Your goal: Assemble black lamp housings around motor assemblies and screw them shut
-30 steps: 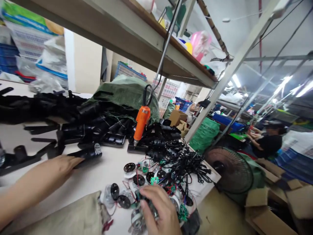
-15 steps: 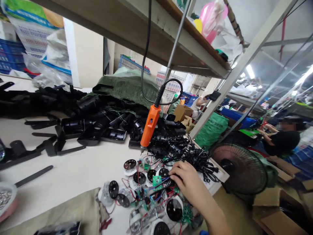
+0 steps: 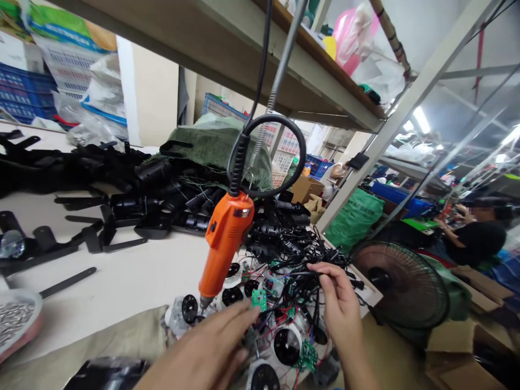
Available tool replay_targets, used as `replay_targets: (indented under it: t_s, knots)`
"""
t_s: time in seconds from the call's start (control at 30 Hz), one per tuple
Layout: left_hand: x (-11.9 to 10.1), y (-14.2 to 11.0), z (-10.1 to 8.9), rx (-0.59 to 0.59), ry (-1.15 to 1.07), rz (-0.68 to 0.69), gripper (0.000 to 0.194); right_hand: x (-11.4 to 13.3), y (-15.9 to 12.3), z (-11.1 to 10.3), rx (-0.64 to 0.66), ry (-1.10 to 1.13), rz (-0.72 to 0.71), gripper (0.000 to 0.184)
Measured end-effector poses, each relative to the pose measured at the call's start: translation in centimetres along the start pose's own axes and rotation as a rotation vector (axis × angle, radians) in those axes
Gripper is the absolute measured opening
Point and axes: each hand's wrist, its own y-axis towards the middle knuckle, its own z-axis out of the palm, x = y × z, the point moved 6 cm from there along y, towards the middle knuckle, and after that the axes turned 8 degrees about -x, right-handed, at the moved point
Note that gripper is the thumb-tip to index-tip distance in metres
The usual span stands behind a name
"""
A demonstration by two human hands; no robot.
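My right hand (image 3: 339, 295) pinches a black cable (image 3: 304, 274) between thumb and fingertips, over the right part of a pile of electrical parts. My left hand (image 3: 215, 341), slightly blurred, reaches in from the bottom with its fingers stretched out. Its fingertips are beside a small green circuit board (image 3: 259, 300); whether they touch it I cannot tell. Round white-and-black units (image 3: 287, 346) with red and blue wires lie beneath both hands. An orange electric screwdriver (image 3: 225, 238) hangs tip down from a spring, just behind my left hand.
Black plastic housings (image 3: 154, 216) are heaped across the back of the table. A tub of screws (image 3: 18, 319) stands at the left, near a brown cloth (image 3: 109, 336). To the right are a fan (image 3: 400, 287), cardboard boxes (image 3: 459, 352) and a seated person (image 3: 479, 238). A shelf (image 3: 227, 59) overhangs the table.
My left hand has come into view from below. My right hand has moved right and now lifts a cable from the pile. The hanging screwdriver has swung left and nearer.
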Motion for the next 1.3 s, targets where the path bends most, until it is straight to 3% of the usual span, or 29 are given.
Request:
replay_targets:
  t_s: [0.07, 0.13, 0.2, 0.27, 0.57, 0.83, 0.93, 1.0, 1.1, 1.13, 1.23, 1.3]
  knots:
    - [-0.2, 2.8, 1.8, 0.118, 0.097, -0.047, 0.06, -0.7, 0.0, -0.4, -0.066, 0.072, 0.066, 0.015]
    - [1.2, 4.8, 3.0, 0.209, 0.195, -0.234, 0.072, -1.5, -0.1, -1.0, -0.143, 0.147, 0.129, 0.016]
    - [2.9, 5.8, 3.8, 0.252, 0.228, -0.385, 0.074, -2.3, -0.2, -1.5, -0.211, 0.211, 0.189, 0.016]
    - [4.0, 6.4, 4.3, 0.272, 0.19, -0.446, 0.074, -2.9, -0.4, -1.8, -0.239, 0.255, 0.245, 0.018]
    - [5.9, 7.4, 6.0, 0.234, 0.021, -0.499, 0.08, -3.1, -1.7, -2.1, -0.272, 0.39, 0.385, 0.021]
    - [8.0, 7.9, 7.0, 0.205, -0.128, -0.492, 0.063, -2.6, -0.4, -1.3, -0.255, 0.443, 0.366, 0.018]
    - [7.2, 8.1, 6.2, 0.125, -0.157, -0.506, 0.069, -1.5, 0.2, -0.8, -0.203, 0.435, 0.337, 0.018]
    - [6.0, 7.6, 4.8, 0.079, -0.189, -0.507, 0.069, 0.1, 0.5, -1.2, -0.241, 0.453, 0.249, 0.016]
    - [3.4, 5.7, 1.6, 0.012, -0.248, -0.451, 0.063, 3.4, 0.5, -3.2, -0.381, 0.486, -0.041, 0.007]
    - [2.4, 5.0, 0.1, -0.065, -0.264, -0.397, 0.06, 4.2, 0.4, -3.6, -0.399, 0.484, -0.108, 0.004]
    - [0.3, 2.5, -4.0, -0.251, -0.196, -0.307, 0.062, 5.2, 0.5, -3.9, -0.394, 0.503, -0.172, 0.006]
    - [-0.6, 1.1, -5.5, -0.354, -0.127, -0.304, 0.067, 5.8, 0.7, -3.8, -0.438, 0.505, -0.27, 0.009]
